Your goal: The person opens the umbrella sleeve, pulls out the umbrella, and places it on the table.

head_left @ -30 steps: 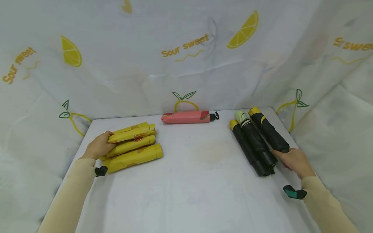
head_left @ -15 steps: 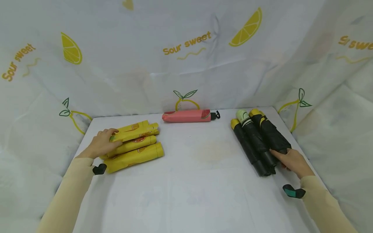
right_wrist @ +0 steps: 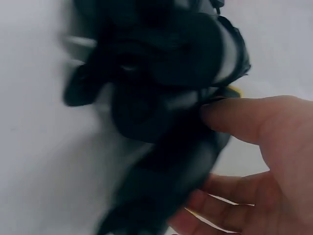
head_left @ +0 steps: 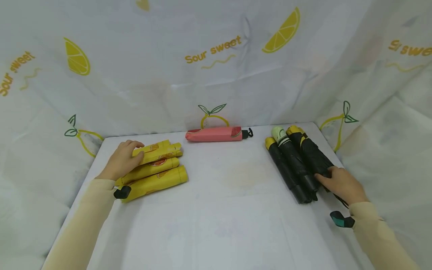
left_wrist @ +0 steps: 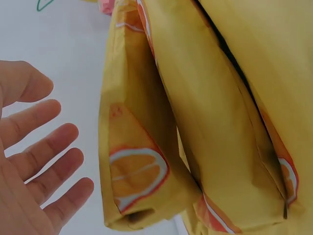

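Note:
Several yellow folded umbrellas [head_left: 155,182] with orange-slice prints lie stacked side by side on the left of the table. My left hand [head_left: 123,161] is over their left ends in the head view. In the left wrist view its fingers are spread and relaxed, apart from the nearest yellow umbrella [left_wrist: 134,127]. On the right, my right hand [head_left: 342,185] grips the near end of a black folded umbrella with a yellow top [head_left: 309,152]. In the blurred right wrist view, thumb and fingers lie around its dark handle [right_wrist: 166,169]. Beside it lie a green-topped black umbrella [head_left: 293,155] and a thinner yellow-topped one [head_left: 283,167].
A pink folded umbrella [head_left: 214,134] with a black handle lies along the back edge of the white table [head_left: 216,217]. Behind and at both sides hangs a white cloth [head_left: 152,90] with lemon prints.
My left hand has let go of an upper yellow umbrella, its fingers opening as it moved slightly forward and right. My right hand shifted slightly; a dangling strap now shows below it.

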Demonstrator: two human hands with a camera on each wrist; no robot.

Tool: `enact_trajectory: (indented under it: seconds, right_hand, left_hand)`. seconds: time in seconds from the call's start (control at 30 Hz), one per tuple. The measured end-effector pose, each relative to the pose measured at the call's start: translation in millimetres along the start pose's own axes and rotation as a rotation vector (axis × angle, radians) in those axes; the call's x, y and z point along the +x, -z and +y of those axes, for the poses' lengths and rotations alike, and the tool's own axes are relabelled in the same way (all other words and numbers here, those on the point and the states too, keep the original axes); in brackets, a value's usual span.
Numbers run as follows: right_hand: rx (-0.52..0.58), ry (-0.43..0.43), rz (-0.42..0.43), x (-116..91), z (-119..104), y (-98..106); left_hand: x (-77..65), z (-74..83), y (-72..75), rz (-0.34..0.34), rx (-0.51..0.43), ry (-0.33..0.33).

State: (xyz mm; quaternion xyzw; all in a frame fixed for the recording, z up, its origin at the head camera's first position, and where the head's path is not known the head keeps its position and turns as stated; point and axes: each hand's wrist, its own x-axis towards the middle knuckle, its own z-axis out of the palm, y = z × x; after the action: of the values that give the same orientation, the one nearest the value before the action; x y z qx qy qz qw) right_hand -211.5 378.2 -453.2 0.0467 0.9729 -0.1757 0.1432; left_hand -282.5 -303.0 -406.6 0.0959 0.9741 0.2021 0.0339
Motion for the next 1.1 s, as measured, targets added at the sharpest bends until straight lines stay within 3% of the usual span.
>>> enact_trajectory:
  seconds: [0.13,0.37,0.6,0.83,1.1]
  right_hand:
    - [0.026,0.06,0.05,1.7,-11.9,7.2]
    - [0.146,0.179,0.112,18.7,-62.9,21.4]
    - [0.206,0.282,0.026,67.2,-118.8,16.9]
    - [0.146,0.29,-0.053,130.6,-164.3,3.6]
    - [0.058,0.2,-0.056,179.5,-180.8,-24.0]
  left_hand:
    - [4.6,5.3,-0.8,-0.009,-0.003,-0.006]
    - [19.5,15.6,-3.1,-0.055,-0.025,0.0]
    - [47.7,34.7,-11.0,-0.114,-0.042,0.016]
    - [88.9,47.3,-25.2,-0.195,-0.076,0.038]
    - [133.7,49.4,-48.6,-0.289,-0.068,0.118]
